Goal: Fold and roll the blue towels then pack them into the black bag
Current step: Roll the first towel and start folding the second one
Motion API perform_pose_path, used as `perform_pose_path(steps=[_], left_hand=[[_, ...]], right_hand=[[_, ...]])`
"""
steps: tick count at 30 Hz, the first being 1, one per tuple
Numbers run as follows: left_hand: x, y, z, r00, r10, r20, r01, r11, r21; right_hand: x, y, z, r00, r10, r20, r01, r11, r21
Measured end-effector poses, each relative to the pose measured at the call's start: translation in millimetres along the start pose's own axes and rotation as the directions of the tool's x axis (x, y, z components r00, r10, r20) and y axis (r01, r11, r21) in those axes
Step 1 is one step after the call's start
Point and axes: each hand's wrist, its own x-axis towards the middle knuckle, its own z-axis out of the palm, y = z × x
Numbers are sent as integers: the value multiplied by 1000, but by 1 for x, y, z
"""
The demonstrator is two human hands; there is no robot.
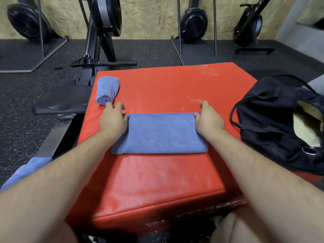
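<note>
Working on the folded blue towel [159,134], laid flat across the middle of the red padded box [157,181] with its long axis left to right. Holding it at both far corners: left hand [112,120] on the far left corner, right hand [209,120] on the far right. Curling the fingers [204,104] past the far edge and setting each thumb against the cloth, so pinching rather than resting flat. Reaching over the whole short side to get there, which puts the body of the towel on the near side of the fingers.

Judging by that grip, probably drawing the far edge back towards the body, across the short axis, for another fold or the start of a roll. Favouring neither hand, both being placed alike. Calls for moving the two corners together to keep the edge square.

Keeping one rolled blue towel [107,89] at the far left of the box, just beyond the left hand and apart from the flat one. Leaving the black bag [268,123] gaping at the right edge of the box, nearer the right hand. Noting another blue cloth [26,171] low on the left, beside the left forearm and off the box.
</note>
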Motion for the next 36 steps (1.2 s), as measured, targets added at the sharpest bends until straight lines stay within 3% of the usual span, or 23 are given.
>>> perform_pose_path(steps=[3, 6, 9, 12, 20, 27, 29, 32, 36], left_hand=[[-13, 29, -1, 977, 209, -48, -208, 978, 23], [-36, 56, 15, 918, 353, 181, -348, 935, -63], [-48, 59, 37, 878, 301, 373, -329, 944, 13], [-48, 49, 39, 883, 265, 387, -309, 950, 53], [-42, 0, 17, 919, 133, 371, -178, 980, 88], [-40, -10, 5, 907, 132, 400, -197, 972, 126], [-38, -7, 3, 911, 164, 379, -235, 960, 149], [-29, 2, 3, 891, 308, 333, -350, 934, 72], [-19, 13, 8, 839, 392, 378, -432, 902, 23]], right_hand=[[-14, -24, 3, 967, -194, -168, 168, 973, -156], [-43, -58, 19, 924, -382, -8, 382, 924, 9], [-62, -72, 40, 907, -346, 242, 350, 936, 28], [-61, -63, 47, 901, -297, 315, 312, 950, 4], [-48, -16, 37, 930, -197, 310, 218, 975, -34], [-47, -13, 32, 937, -169, 305, 210, 972, -107], [-51, -26, 27, 955, -192, 226, 231, 959, -164], [-67, -62, 11, 936, -342, 82, 351, 918, -182], [-95, -104, 7, 890, -377, 256, 391, 921, -1]])
